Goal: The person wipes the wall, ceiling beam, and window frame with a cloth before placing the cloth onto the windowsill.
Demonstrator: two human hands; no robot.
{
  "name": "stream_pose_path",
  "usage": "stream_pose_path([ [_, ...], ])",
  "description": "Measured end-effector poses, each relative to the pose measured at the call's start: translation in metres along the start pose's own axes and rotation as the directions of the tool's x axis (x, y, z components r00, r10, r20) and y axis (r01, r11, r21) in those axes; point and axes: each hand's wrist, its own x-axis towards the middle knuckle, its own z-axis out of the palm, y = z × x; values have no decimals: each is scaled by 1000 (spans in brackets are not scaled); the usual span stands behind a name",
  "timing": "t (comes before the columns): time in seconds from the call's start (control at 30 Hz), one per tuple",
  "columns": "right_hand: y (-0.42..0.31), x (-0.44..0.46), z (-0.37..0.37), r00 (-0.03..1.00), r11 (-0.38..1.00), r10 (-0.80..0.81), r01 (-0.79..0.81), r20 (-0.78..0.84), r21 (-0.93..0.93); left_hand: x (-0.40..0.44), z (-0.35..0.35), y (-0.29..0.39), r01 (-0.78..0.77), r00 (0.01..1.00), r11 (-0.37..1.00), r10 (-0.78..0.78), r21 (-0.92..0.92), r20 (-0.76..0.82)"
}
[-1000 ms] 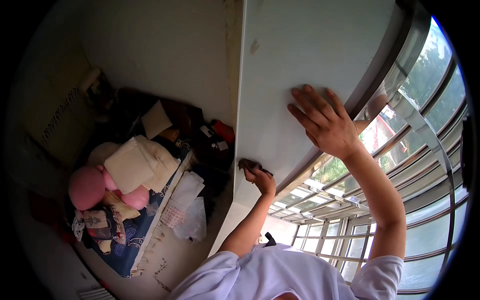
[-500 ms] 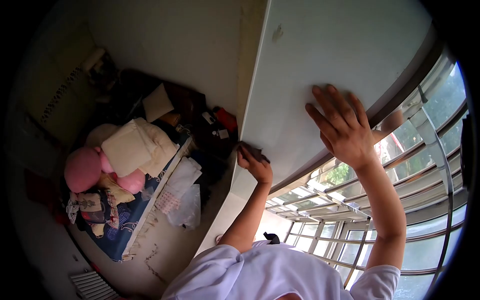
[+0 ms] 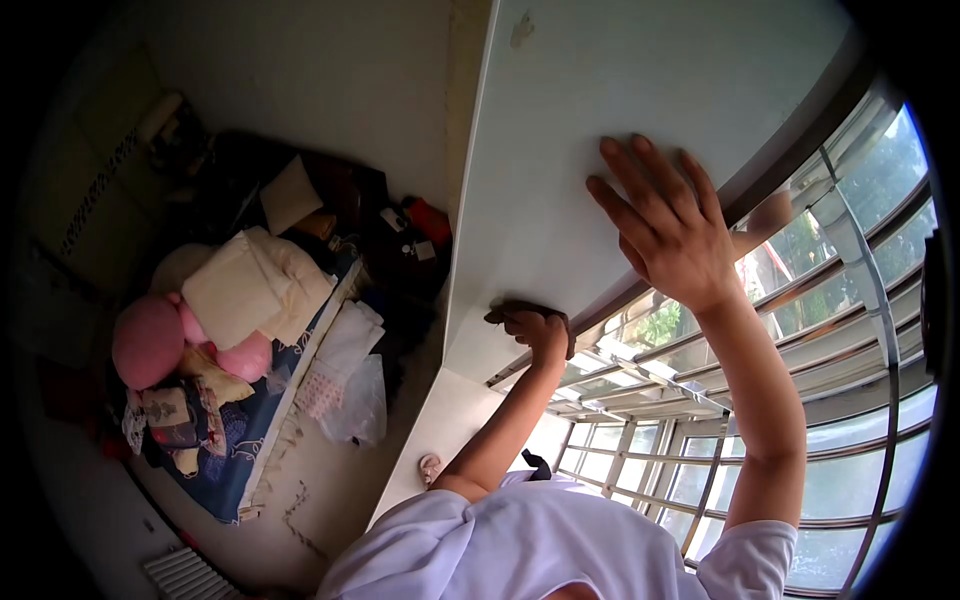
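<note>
My left hand (image 3: 540,335) is closed around a dark cloth (image 3: 545,306), pressing it on the near end of a smooth pale ledge (image 3: 540,190) close to the window frame. Parts of the cloth stick out past the fingers on both sides. Farther along the same ledge, my right hand (image 3: 680,230) lies flat with its fingers spread, nothing in it, near the dark frame edge (image 3: 770,180).
On the right runs a window with metal bars (image 3: 700,412). Down to the left, a bed (image 3: 225,485) carries pink plush things (image 3: 148,342) and folded cream bedding (image 3: 235,285). A clear plastic bag (image 3: 362,405) lies beside it. A sandal (image 3: 430,468) shows near my left arm.
My left hand has moved the cloth right, from the ledge's inner edge toward the window frame. My right hand remains flat on the ledge, while the whole view has shifted slightly.
</note>
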Motion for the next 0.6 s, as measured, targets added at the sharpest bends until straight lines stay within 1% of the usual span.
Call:
stream_pose_path([
  [0.03,-1,0,0,1000,1000,0,0,-5,4,-15,7,6,-245,965,965,252,95,-68],
  [0.07,-2,-1,0,1000,1000,-4,4,-7,11,-39,7,21,-460,872,864,483,204,-77],
  [0.1,-2,-1,-1,1000,1000,6,-6,-3,17,-61,3,34,-625,757,739,652,250,-37],
  [0.13,-1,0,-1,1000,1000,14,-14,-2,22,-73,0,47,-745,645,631,764,216,-8],
  [0.17,0,1,0,1000,1000,8,-8,-7,30,-77,2,51,-816,543,520,839,251,26],
  [0.23,0,0,-2,1000,999,13,-13,-5,31,-68,8,50,-818,504,482,863,314,-12],
  [0.27,-1,0,-2,1000,999,19,-20,9,35,-56,7,39,-837,434,413,901,360,-24],
  [0.37,0,-1,-4,1000,999,20,-21,19,41,-31,9,1,-844,396,362,918,396,4],
  [0.4,0,-1,-3,1000,999,21,-22,22,38,-30,9,-1,-843,420,403,907,357,-31],
  [0.43,-1,-1,-3,1000,999,20,-21,19,34,-28,7,-5,-844,421,403,907,353,-28],
  [0.5,1,-1,-3,1000,1000,16,-16,9,17,-20,-4,-8,-888,375,388,922,247,-99],
  [0.53,1,-1,-2,1000,1000,11,-11,1,15,-15,-16,-6,-905,340,343,939,253,-55],
  [0.57,1,-2,-1,1000,1000,10,-10,-2,15,-2,-21,-19,-882,347,332,938,335,-17],
  [0.6,1,-1,-1,1000,1000,11,-11,-3,12,12,-21,-28,-818,403,431,902,381,-154],
])
